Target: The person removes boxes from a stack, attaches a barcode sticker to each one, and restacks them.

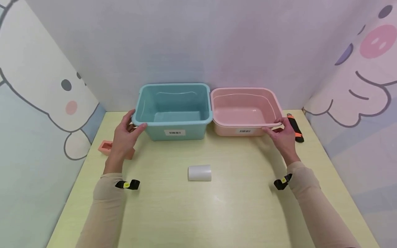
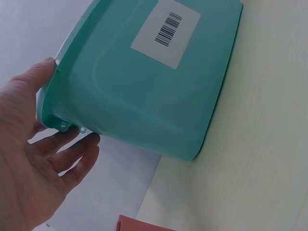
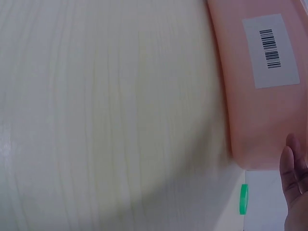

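Observation:
A teal plastic bin (image 1: pixel 173 132) with a barcode label stands against the back wall. My left hand (image 1: pixel 125 136) grips its front left corner, thumb on the front rim and fingers under the side rim, as the left wrist view shows. Beside it on the right is a shallower pink plastic bin (image 1: pixel 226 131), also labelled. Its front right corner is held by my right hand (image 1: pixel 283 136), with the thumb at the front rim and fingers over the side. In the right wrist view, fingers (image 3: pixel 288 168) reach along the pink wall. Both bins look bare inside.
A white cylinder (image 1: pixel 200 173) lies on its side mid-table. An orange block with a recess (image 1: pixel 106 147) sits partly behind my left wrist. To the right of the pink bin lies a black-and-orange utility knife (image 1: pixel 295 128). A small green round object (image 3: pixel 244 199) shows near the table edge.

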Demonstrator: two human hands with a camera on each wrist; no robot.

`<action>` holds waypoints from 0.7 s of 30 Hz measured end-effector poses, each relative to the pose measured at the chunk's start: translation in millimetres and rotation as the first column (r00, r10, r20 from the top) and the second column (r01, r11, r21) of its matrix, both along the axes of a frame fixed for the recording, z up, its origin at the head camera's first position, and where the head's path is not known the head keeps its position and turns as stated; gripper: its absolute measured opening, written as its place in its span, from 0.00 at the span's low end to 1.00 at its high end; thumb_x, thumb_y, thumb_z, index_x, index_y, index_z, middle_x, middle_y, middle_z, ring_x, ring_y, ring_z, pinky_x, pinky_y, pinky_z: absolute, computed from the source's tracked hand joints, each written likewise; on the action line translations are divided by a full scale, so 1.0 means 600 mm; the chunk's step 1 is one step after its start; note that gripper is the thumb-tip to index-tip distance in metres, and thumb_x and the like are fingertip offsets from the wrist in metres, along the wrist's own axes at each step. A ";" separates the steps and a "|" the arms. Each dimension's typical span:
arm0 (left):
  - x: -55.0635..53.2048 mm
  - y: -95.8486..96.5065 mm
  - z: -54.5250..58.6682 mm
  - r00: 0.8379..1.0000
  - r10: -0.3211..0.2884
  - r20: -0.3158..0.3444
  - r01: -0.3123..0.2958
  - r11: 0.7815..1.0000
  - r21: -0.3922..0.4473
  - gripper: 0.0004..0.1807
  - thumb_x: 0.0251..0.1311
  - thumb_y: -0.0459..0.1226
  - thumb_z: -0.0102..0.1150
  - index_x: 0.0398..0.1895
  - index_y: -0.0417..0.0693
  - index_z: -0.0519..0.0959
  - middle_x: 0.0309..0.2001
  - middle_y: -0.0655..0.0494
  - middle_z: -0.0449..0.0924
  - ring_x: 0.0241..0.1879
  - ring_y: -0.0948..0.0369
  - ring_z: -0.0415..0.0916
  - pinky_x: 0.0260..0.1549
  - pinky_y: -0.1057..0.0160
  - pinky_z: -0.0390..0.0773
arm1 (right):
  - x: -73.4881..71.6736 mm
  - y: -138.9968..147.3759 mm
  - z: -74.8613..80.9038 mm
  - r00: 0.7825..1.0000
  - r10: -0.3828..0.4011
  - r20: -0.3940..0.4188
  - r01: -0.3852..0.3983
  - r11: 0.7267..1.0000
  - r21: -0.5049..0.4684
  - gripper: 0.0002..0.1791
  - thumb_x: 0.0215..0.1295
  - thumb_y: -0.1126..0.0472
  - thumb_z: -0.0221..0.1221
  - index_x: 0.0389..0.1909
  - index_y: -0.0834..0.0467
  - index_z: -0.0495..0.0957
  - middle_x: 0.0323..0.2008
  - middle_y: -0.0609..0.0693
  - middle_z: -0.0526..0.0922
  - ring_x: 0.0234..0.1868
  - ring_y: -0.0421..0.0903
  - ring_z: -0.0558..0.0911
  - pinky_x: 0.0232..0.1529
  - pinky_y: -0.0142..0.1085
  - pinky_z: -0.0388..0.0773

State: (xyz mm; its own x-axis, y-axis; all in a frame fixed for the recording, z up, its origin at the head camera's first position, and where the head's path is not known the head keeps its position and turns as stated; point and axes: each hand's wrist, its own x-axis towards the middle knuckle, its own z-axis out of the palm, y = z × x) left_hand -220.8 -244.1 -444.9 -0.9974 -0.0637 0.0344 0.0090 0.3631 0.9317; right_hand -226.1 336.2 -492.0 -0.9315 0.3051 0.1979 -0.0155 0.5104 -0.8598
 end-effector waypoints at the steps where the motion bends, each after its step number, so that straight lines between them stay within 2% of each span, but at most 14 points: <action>1: 0.001 0.000 0.001 1.000 0.003 -0.001 -0.003 1.000 0.005 0.44 0.71 0.54 0.65 0.85 0.70 0.55 0.77 0.50 0.66 0.65 0.52 0.74 0.63 0.58 0.78 | -0.001 0.000 -0.001 1.000 -0.005 -0.016 0.005 1.000 0.003 0.27 0.60 0.52 0.78 0.48 0.52 0.71 0.46 0.43 0.75 0.35 0.34 0.80 0.32 0.23 0.76; 8: 0.004 0.002 0.003 1.000 0.015 0.006 -0.015 1.000 0.015 0.44 0.70 0.54 0.66 0.85 0.69 0.56 0.78 0.51 0.65 0.65 0.51 0.74 0.63 0.57 0.78 | -0.001 -0.001 -0.004 0.997 -0.028 -0.076 0.023 0.998 -0.059 0.25 0.56 0.57 0.80 0.44 0.56 0.73 0.41 0.42 0.78 0.40 0.36 0.82 0.35 0.22 0.77; 14: 0.003 0.001 0.000 0.999 0.030 -0.014 -0.031 0.999 -0.038 0.44 0.68 0.57 0.66 0.84 0.70 0.57 0.77 0.54 0.67 0.63 0.52 0.75 0.62 0.57 0.79 | 0.006 0.001 0.000 0.994 -0.046 -0.102 0.039 0.997 -0.070 0.26 0.54 0.59 0.82 0.44 0.58 0.74 0.41 0.42 0.79 0.40 0.35 0.83 0.38 0.21 0.79; 16: 0.004 0.002 0.001 0.999 0.035 -0.019 -0.036 0.998 -0.057 0.44 0.68 0.58 0.66 0.84 0.71 0.58 0.76 0.55 0.68 0.62 0.54 0.75 0.61 0.59 0.80 | 0.009 0.002 0.002 0.993 -0.062 -0.105 0.055 0.997 -0.061 0.27 0.53 0.59 0.82 0.45 0.59 0.74 0.41 0.42 0.79 0.40 0.35 0.83 0.38 0.21 0.78; 21: 0.002 -0.002 0.006 1.000 0.024 -0.019 -0.025 0.997 -0.068 0.43 0.69 0.57 0.66 0.84 0.68 0.59 0.73 0.50 0.70 0.58 0.55 0.74 0.50 0.71 0.79 | 0.014 0.008 0.007 0.985 -0.092 -0.143 0.079 0.993 -0.090 0.27 0.51 0.62 0.82 0.44 0.61 0.75 0.38 0.42 0.80 0.37 0.36 0.81 0.37 0.21 0.77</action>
